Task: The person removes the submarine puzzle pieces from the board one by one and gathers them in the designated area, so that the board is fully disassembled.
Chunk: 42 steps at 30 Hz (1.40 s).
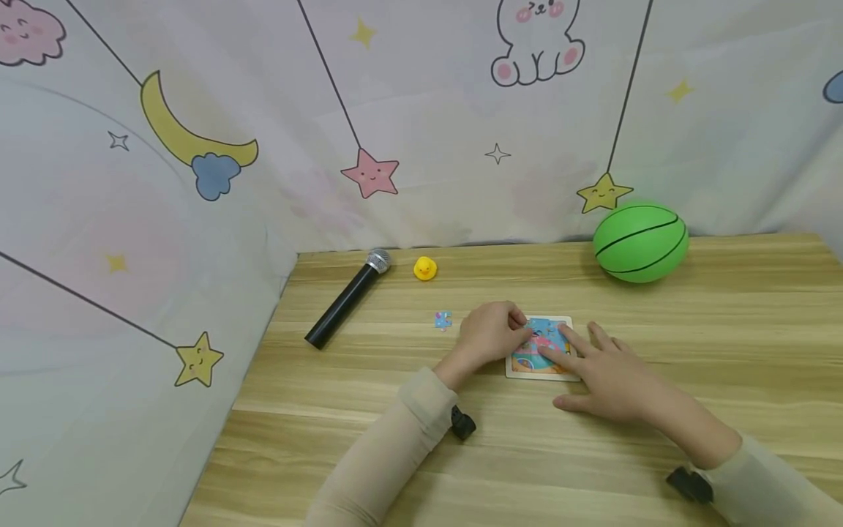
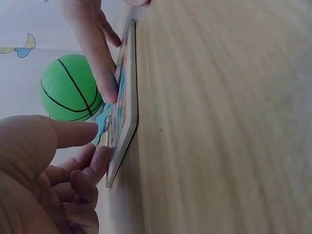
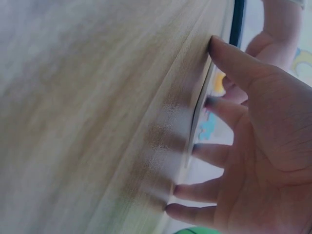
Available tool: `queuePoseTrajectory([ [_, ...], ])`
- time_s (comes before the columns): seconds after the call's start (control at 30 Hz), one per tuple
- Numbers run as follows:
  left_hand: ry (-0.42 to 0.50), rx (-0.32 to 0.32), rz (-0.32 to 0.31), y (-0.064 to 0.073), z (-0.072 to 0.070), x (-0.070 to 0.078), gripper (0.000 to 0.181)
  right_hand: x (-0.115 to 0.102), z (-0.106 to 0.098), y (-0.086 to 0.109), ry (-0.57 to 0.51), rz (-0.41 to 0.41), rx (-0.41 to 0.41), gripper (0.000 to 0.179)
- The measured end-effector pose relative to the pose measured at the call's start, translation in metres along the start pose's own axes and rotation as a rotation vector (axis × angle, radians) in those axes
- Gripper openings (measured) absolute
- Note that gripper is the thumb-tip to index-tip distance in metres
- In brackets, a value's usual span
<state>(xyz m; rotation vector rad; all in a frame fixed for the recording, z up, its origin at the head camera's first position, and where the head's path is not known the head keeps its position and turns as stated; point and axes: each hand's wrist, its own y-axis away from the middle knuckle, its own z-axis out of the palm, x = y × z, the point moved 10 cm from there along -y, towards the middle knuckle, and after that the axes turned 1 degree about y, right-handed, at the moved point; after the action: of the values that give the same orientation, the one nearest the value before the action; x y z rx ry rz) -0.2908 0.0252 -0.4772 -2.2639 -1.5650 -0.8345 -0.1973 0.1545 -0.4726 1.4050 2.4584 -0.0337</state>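
A small jigsaw puzzle in a pale square tray (image 1: 543,378) lies on the table, its blue, pink and orange picture partly hidden by both hands. At its left side my left hand (image 1: 490,333) pinches a light-blue puzzle piece (image 2: 102,121) between thumb and fingers; the piece stands tilted against the picture. My right hand (image 1: 615,377) is spread over the tray's right side, with straight fingers touching the picture and edge and the thumb down on the table. Left of the tray lies a loose blue puzzle piece (image 1: 443,320).
Toward the back left lies a black microphone (image 1: 345,300), with a yellow rubber duck (image 1: 425,268) to its right. A green ball (image 1: 640,243) sits at the back right. A printed cloth (image 1: 448,205) hangs behind the wooden table (image 1: 316,432) and along its left side.
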Motion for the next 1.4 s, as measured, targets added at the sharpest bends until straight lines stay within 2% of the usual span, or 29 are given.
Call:
queuePoseTrajectory([
  [0.37, 0.197, 0.033, 0.017, 0.001, -0.006, -0.002, 0.008, 0.000, 0.002, -0.001, -0.001, -0.003, -0.008, 0.079],
  [0.5, 0.238, 0.043, 0.012, 0.005, -0.010, -0.006, 0.008, 0.000, 0.002, -0.002, 0.007, -0.002, -0.004, 0.080],
  [0.63, 0.268, 0.059, -0.002, 0.011, -0.020, -0.013, 0.008, 0.001, 0.003, -0.002, 0.013, -0.001, -0.002, 0.080],
  [0.8, 0.284, 0.093, -0.045, 0.018, -0.037, -0.031, 0.008, 0.001, 0.005, -0.002, 0.012, 0.009, -0.018, 0.081],
  [1.13, 0.281, 0.178, -0.146, 0.022, -0.070, -0.081, 0.011, 0.000, 0.003, 0.000, 0.007, 0.003, -0.006, 0.079],
  [1.4, 0.257, 0.192, -0.223, 0.025, -0.078, -0.104, 0.011, 0.001, 0.002, 0.000, -0.003, 0.010, -0.011, 0.079],
])
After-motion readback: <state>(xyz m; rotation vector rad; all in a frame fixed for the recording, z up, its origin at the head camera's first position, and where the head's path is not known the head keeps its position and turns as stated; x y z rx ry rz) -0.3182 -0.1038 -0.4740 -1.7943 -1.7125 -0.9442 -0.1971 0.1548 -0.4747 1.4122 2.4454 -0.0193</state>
